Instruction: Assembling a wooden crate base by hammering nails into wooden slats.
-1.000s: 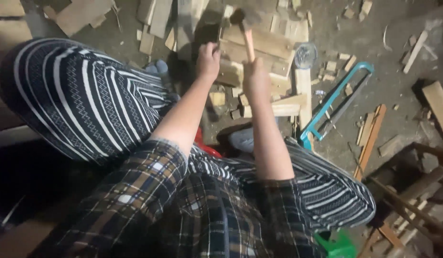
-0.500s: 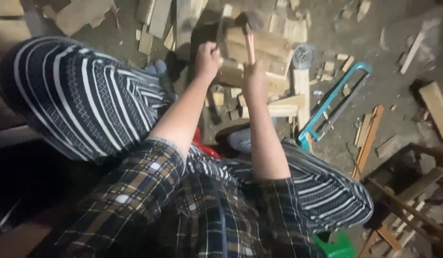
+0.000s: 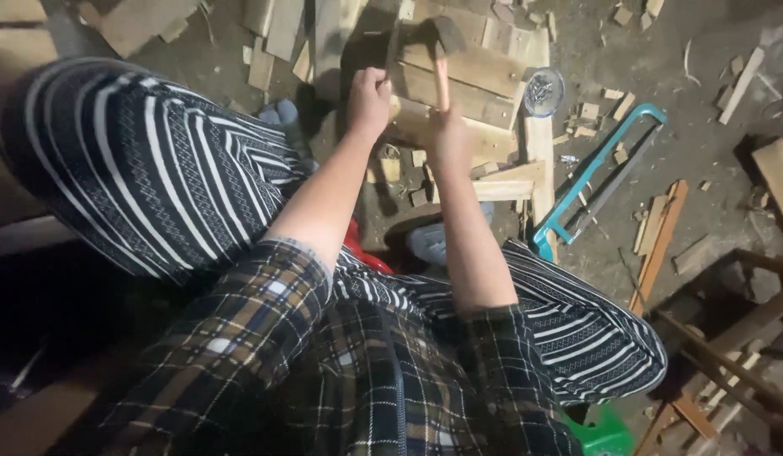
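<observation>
Both hands work over a plank frame (image 3: 480, 80) on the dirt floor. Right hand (image 3: 449, 135) is closed around the wooden handle of a hammer (image 3: 440, 51), whose dark head sits raised above the frame's top plank. Left hand (image 3: 370, 97) is curled shut, pinching something too small to tell against the frame's left edge, just beside the hammer. Right of the frame stands a round tin of nails (image 3: 543, 89). Farther right lies a teal hacksaw (image 3: 598, 181), with wood offcuts (image 3: 657, 241) scattered around. Striped trousers (image 3: 146, 169) flank both arms.
</observation>
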